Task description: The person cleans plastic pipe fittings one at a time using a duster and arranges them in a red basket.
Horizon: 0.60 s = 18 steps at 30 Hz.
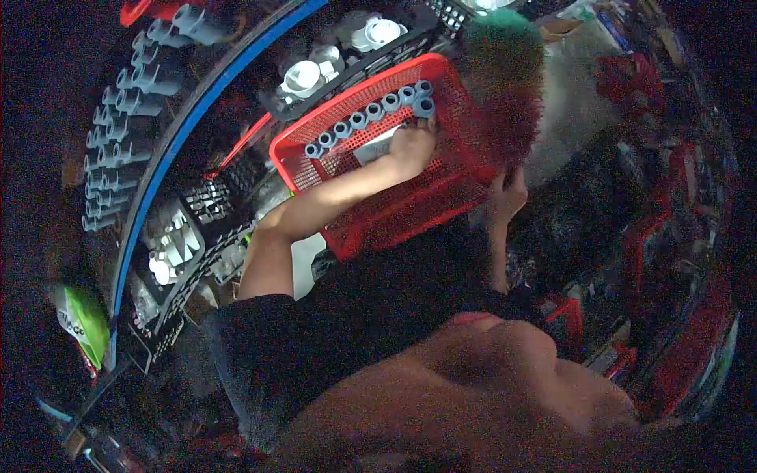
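Inside a red plastic basket [363,75], my left hand [414,150] reaches to the far right end. Its fingers close on a grey pipe fitting [424,106]. Several similar grey fittings [358,120] stand in a row along the basket's back wall, open ends showing. A pale flat piece [374,148] lies on the basket floor beside my left hand. My right hand [509,193] is outside the basket's right side, fingers curled; what they hold, if anything, is hidden. Just above it is a large blurred green-to-dark-red shape [505,87], its kind unclear.
Behind the basket, dark crates hold white round parts [303,77]. More white pieces fill a black crate [177,236] at left. Past a blue-edged rail [185,118], several rows of grey fittings [118,150] stand. A green-and-white packet [83,323] is at lower left.
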Tool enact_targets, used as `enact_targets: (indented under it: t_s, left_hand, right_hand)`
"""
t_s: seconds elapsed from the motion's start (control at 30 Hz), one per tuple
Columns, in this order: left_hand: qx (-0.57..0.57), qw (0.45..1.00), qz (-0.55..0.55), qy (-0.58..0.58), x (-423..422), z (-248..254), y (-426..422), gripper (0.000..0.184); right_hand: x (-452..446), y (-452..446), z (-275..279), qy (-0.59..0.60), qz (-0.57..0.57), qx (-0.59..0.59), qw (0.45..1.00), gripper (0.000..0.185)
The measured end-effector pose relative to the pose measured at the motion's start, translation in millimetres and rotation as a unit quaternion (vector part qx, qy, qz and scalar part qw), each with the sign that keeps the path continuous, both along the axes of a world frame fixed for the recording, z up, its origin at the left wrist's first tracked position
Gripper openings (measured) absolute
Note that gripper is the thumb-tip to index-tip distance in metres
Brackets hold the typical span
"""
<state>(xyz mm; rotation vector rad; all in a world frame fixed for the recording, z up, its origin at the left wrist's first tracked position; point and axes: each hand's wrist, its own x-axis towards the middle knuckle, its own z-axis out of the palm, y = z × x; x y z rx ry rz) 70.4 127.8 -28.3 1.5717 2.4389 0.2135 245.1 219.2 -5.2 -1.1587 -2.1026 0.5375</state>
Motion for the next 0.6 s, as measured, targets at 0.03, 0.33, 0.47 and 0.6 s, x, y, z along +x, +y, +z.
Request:
enact_targets:
  t_s: [0.03,0.33,0.47,0.6]
  left_hand:
    - [0.006,1.000,0.000,0.024,1,1,1,0.068]
    - [-0.008,0.997,0.001,0.082,6,-3,-2,0.067]
    - [-0.018,0.997,-0.058,0.054,0,28,-6,0.042]
    - [-0.047,0.987,-0.147,-0.047,-16,44,-14,0.023]
  right_hand:
    - [-1,0,4,0.005,-0.007,0.005,1.000,0.032]
    - [-3,-4,13,-0.016,-0.009,-0.013,1.000,0.040]
    - [-2,-5,14,-0.010,-0.002,-0.033,0.999,0.040]
    - [-3,-3,19,0.031,0.013,-0.055,0.998,0.042]
